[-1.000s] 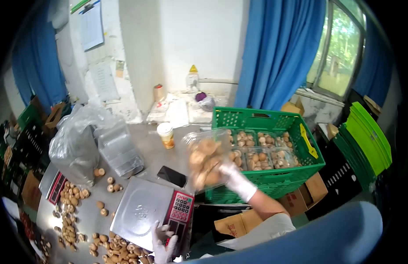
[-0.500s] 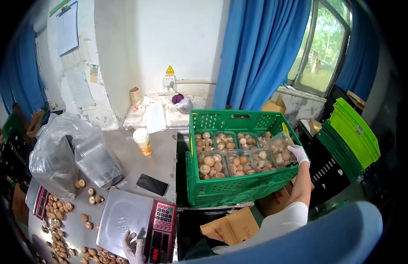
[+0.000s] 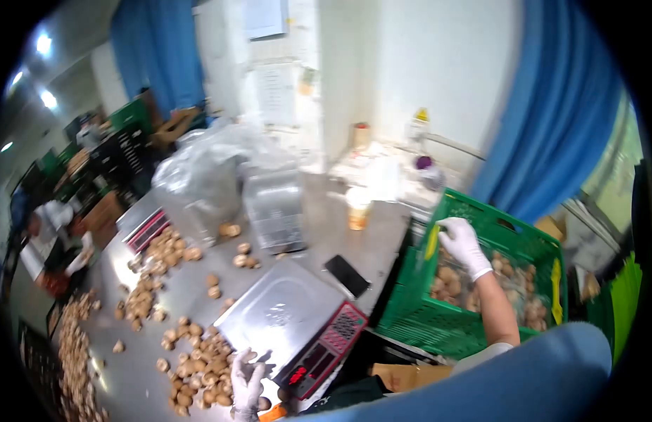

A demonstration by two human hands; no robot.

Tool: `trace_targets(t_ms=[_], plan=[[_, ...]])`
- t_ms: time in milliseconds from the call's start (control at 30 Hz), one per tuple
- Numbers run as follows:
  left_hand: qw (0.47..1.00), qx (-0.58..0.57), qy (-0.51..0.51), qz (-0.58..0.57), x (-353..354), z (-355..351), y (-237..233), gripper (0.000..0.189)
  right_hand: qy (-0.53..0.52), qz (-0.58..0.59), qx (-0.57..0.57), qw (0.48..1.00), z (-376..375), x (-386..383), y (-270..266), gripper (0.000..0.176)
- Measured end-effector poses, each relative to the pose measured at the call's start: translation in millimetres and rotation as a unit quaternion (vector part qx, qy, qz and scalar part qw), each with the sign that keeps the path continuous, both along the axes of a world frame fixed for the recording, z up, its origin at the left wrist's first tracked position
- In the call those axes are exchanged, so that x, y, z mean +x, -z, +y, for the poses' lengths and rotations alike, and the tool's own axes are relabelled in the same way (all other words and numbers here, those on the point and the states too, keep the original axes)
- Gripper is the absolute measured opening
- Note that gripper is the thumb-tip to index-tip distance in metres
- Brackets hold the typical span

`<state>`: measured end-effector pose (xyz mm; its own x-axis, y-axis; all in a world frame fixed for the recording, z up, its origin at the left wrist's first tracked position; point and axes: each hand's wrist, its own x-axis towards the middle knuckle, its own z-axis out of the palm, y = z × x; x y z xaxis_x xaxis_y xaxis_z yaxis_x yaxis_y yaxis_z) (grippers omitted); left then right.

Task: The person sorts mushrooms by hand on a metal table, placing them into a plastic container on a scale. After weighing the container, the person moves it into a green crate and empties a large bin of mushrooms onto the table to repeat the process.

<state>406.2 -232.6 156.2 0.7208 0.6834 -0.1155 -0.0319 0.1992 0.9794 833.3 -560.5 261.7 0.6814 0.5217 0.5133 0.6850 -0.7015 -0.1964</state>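
Note:
My left hand, white-gloved, is at the near edge of the steel-topped scale, close to loose brown mushrooms on the table. Its fingers are apart and nothing is in them. Above the green crate is my right hand, also gloved, slightly blurred, fingers loosely spread and holding nothing. Clear trays of mushrooms fill the crate, partly covered by my forearm. The scale's red display is too blurred to read.
A stack of clear plastic trays stands beside a clear plastic bag. A phone and a paper cup are behind the scale. A second scale is further left. A co-worker is at the far left.
My right hand has let go of the mushroom tray and moved left across the crate. The view has turned left, showing more mushrooms and a co-worker. My left hand stays by the scale.

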Motion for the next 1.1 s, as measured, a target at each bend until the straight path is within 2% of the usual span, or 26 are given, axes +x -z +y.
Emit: trace_targets(t_ms=[100,133,233,333,433,533,600,733,767,800,867,900,933,967,1000,1067,1100], plan=[[0.998,0.019,-0.052,0.002,-25,-5,-7,0.045,-0.22,0.015,0.002,0.975,137,-14,-2,0.021],[0.995,0.028,-0.07,0.072,-38,-6,-10,0.043,-0.274,0.016,-0.01,0.962,176,-19,-1,0.021],[0.982,0.026,-0.166,0.085,-74,-12,11,0.042,-0.338,-0.015,0.041,0.94,281,-15,6,0.02],[0.962,0.049,-0.238,0.123,-104,-25,7,0.044,-0.28,-0.013,0.087,0.956,359,-6,6,0.021],[0.934,-0.008,-0.309,0.18,-129,-37,14,0.044,-0.167,0.037,-0.055,0.984,406,18,18,0.023],[0.912,-0.016,-0.364,0.19,-147,-48,26,0.044,-0.186,0.11,-0.006,0.976,418,41,27,0.021],[0.902,-0.024,-0.386,0.194,-153,-52,33,0.044,-0.211,0.231,0.003,0.95,414,52,19,0.019],[0.904,-0.02,-0.379,0.196,-155,-51,41,0.043,-0.173,0.302,0.04,0.937,412,80,30,0.019],[0.907,-0.016,-0.373,0.195,-153,-50,42,0.043,-0.18,0.222,0.175,0.942,410,81,32,0.018],[0.91,-0.008,-0.367,0.195,-152,-48,42,0.043,-0.188,0.14,0.305,0.923,411,80,36,0.017],[0.912,-0.012,-0.361,0.193,-147,-42,30,0.043,-0.187,0.129,0.423,0.877,398,58,25,0.015],[0.91,-0.042,-0.36,0.203,-145,-37,24,0.043,-0.208,0.095,0.401,0.887,380,21,8,0.014],[0.906,0.005,-0.356,0.227,-150,-33,32,0.043,-0.231,0.065,0.38,0.893,360,-18,-7,0.013],[0.907,-0.006,-0.375,0.19,-145,-30,17,0.043,-0.274,0.055,0.332,0.901,339,-33,-2,0.011],[0.899,0.042,-0.388,0.201,-150,-24,30,0.043,-0.316,0.041,0.286,0.904,319,-44,8,0.009],[0.885,0.076,-0.417,0.19,-157,-8,47,0.043,-0.436,-0.092,0.225,0.867,283,-83,25,0.009],[0.886,0.076,-0.428,0.162,-162,2,56,0.041,-0.467,-0.101,0.18,0.86,266,-100,33,0.014]])
